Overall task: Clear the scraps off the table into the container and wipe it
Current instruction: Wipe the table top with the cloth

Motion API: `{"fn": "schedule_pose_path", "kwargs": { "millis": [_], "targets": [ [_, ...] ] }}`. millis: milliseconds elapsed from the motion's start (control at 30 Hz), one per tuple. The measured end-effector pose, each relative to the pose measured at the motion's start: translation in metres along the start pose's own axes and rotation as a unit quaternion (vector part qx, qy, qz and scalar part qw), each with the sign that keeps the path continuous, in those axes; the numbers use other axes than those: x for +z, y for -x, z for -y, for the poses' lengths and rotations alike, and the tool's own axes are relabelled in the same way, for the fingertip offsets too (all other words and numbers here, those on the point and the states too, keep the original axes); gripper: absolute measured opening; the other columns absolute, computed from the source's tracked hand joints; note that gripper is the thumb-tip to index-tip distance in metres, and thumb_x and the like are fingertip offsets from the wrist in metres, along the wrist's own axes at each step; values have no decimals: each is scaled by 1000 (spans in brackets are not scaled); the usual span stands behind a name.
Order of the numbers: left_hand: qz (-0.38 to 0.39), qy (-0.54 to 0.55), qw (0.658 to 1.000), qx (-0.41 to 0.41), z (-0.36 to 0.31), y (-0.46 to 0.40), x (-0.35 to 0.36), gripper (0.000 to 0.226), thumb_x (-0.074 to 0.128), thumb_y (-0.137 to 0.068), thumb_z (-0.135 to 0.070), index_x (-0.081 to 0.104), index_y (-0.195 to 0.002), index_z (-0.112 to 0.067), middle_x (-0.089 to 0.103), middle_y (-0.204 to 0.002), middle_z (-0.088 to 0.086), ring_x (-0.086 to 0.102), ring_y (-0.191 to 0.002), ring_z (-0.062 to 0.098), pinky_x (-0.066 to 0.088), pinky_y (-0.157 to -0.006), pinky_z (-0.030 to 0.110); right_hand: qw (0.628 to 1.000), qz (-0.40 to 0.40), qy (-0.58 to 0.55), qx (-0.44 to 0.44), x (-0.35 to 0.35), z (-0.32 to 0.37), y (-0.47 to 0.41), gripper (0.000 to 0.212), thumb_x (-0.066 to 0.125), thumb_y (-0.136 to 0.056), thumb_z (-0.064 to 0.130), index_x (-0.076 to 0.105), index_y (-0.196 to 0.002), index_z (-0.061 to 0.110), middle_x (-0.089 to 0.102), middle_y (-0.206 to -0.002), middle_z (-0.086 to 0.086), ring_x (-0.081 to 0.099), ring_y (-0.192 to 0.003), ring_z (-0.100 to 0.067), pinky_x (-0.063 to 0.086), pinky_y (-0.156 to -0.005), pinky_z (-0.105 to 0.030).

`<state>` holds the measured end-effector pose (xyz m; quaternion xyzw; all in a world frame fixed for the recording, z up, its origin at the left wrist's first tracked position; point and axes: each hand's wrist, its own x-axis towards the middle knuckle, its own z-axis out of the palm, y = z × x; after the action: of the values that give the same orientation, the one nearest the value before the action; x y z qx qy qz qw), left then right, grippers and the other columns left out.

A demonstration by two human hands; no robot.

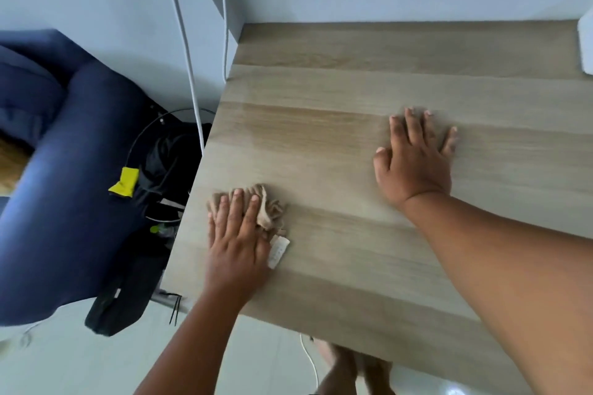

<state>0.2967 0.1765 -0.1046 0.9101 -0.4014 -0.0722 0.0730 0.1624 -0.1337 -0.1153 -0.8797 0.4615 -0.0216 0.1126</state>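
Observation:
A light wooden table [337, 80] fills the right of the head view. Near its left edge my left hand [236, 237] presses flat on a crumpled beige cloth [271, 207], fingers straight over it; a white label [278, 252] sticks out of the cloth beside my thumb. My right hand [414, 160] lies flat on the bare tabletop in the middle, fingers spread, holding nothing. No scraps show on the wood, and no container for them is in view.
A blue sofa [73, 170] stands left of the table. Between them lie a black bag [154, 202] with a yellow tag [125, 183] and white cables [189, 74]. A white object [586, 45] sits at the table's far right corner. Feet [349, 369] show below the near edge.

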Motion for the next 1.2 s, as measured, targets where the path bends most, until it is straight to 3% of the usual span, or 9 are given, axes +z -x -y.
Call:
{"fn": "schedule_pose_path", "kwargs": {
  "millis": [100, 200, 333, 467, 633, 867, 967, 1100, 1200],
  "targets": [
    [10, 14, 986, -165, 32, 16, -9, 76, 27, -93, -45, 22, -164, -18, 10, -173, 11, 1, -160, 30, 4, -128, 55, 1000, 3, -2, -1, 0, -1, 1, 74, 29, -91, 52, 35, -158, 21, 19, -172, -4, 7, -160, -29, -2, -123, -67],
    [29, 36, 974, -222, 11, 24, -5, 78, 26, -93, -46, 11, -166, -23, -1, -174, 6, -8, -160, 28, -2, -128, 54, 1000, 8, 2, -8, -2, -2, 3, 76, 31, -90, 55, 35, -157, 21, 20, -172, -5, 6, -159, -31, -3, -123, -67],
    [36, 18, 991, -127, -48, 51, 6, 76, 23, -97, -51, 11, -166, -22, -5, -173, 7, -14, -159, 28, -4, -128, 53, 999, 12, -6, -33, -4, -2, 6, 76, 35, -88, 55, 38, -156, 20, 24, -170, -7, 9, -159, -33, -1, -124, -66],
    [32, -5, 998, 47, -99, 87, 26, 72, 41, -101, -45, 19, -165, -22, 4, -173, 8, -5, -160, 30, 6, -128, 57, 997, 9, -8, -73, -5, -6, 13, 74, 35, -89, 51, 43, -154, 16, 28, -168, -10, 15, -157, -34, 4, -126, -61],
    [26, -5, 995, 98, -67, 93, 22, 69, 48, -100, -42, 24, -163, -26, 10, -173, 4, 2, -160, 26, 14, -127, 56, 991, 12, -16, -131, -3, -11, 48, 68, 36, -93, 42, 46, -153, 10, 31, -167, -13, 21, -156, -35, 10, -127, -58],
    [17, 43, 981, -186, 35, 75, -7, 73, 22, -98, -55, 14, -165, -28, 2, -174, 4, -8, -160, 24, -4, -129, 49, 979, -1, -13, -204, -6, -50, 155, 61, 45, -95, 37, 52, -149, 8, 38, -163, -15, 29, -154, -39, 22, -122, -62],
    [9, 47, 963, -267, 45, 66, -10, 71, 25, -100, -50, 10, -166, -27, 0, -174, 5, -7, -160, 27, -6, -128, 50, 974, -5, -12, -226, -4, -76, 199, 61, 48, -97, 36, 50, -151, 8, 35, -165, -14, 26, -155, -36, 23, -123, -62],
    [11, 62, 949, -310, 3, 44, -8, 71, 35, -103, -41, 6, -166, -23, -3, -173, 10, -10, -159, 31, -8, -126, 57, 972, -7, -16, -233, -4, -108, 238, 60, 51, -96, 35, 51, -150, 9, 34, -166, -11, 27, -155, -33, 25, -122, -61],
    [36, 48, 971, -233, -47, 29, 1, 80, 23, -92, -50, 5, -165, -23, -5, -173, 10, -13, -159, 30, -15, -124, 53, 976, -4, -20, -216, -11, -123, 247, 60, 51, -96, 37, 52, -150, 10, 34, -166, -10, 26, -156, -31, 25, -123, -59]
  ]
}}
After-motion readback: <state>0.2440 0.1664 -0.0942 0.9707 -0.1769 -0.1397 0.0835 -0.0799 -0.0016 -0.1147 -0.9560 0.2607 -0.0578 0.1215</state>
